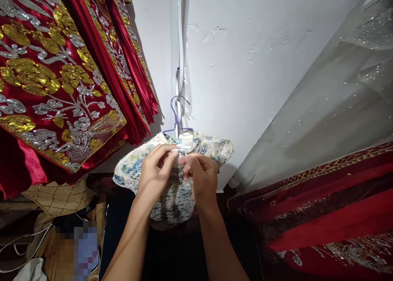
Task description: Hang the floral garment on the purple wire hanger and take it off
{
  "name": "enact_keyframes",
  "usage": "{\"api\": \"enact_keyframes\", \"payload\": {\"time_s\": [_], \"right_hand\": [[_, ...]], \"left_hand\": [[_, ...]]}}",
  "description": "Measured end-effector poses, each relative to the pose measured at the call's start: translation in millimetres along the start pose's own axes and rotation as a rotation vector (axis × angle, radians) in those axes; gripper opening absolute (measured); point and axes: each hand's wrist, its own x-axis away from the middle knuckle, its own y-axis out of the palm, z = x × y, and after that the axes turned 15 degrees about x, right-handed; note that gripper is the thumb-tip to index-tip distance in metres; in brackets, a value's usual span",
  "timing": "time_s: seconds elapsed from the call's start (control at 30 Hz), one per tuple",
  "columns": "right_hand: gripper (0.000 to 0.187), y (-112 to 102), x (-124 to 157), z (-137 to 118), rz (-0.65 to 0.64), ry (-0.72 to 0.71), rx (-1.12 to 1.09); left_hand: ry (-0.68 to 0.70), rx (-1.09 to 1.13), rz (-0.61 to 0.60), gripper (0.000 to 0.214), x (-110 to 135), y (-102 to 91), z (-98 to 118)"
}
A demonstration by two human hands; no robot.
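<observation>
A short-sleeved cream top with a blue and yellow floral print (130,166) hangs in front of me on a thin purple hanger (176,119). At its neckline, my left hand (157,164) pinches the front edge just under the collar between thumb and fingers. Close beside it, my right hand (202,172) is closed in a pinch at the same neck opening. A tiny pale bit shows at its fingertips, too small to name. Both hands partly cover the chest of the top.
Red cloth with gold and silver sequin flowers (61,80) hangs at the left. A white wall (233,76) with a vertical pale strip (180,35) stands behind the hanger. Sheer glittery fabric (307,109) and red beaded cloth (337,215) fill the right. Lower left is a wooden surface (50,248) with cables.
</observation>
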Motion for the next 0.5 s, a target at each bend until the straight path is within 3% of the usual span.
{"api": "enact_keyframes", "payload": {"time_s": [0.2, 0.33, 0.4, 0.5], "right_hand": [[0.023, 15.1, -4.3, 42.4, -0.012, 0.160, -0.069], [0.023, 15.9, -1.4, 56.5, -0.047, 0.169, -0.011], [0.024, 12.7, 1.1, 62.9, -0.054, 0.165, 0.030], [0.025, 4.7, 13.2, 72.7, -0.064, 0.179, 0.075]], "left_hand": [[0.037, -0.096, 0.047, 0.017, 4.9, 2.6, -9.6], [0.091, -0.033, 0.145, 0.015, 4.8, 6.7, -4.1], [0.140, 0.034, 0.281, 0.013, 1.7, 4.9, 1.0], [0.285, 0.066, 0.606, 0.012, -0.2, -14.2, 3.1]]}}
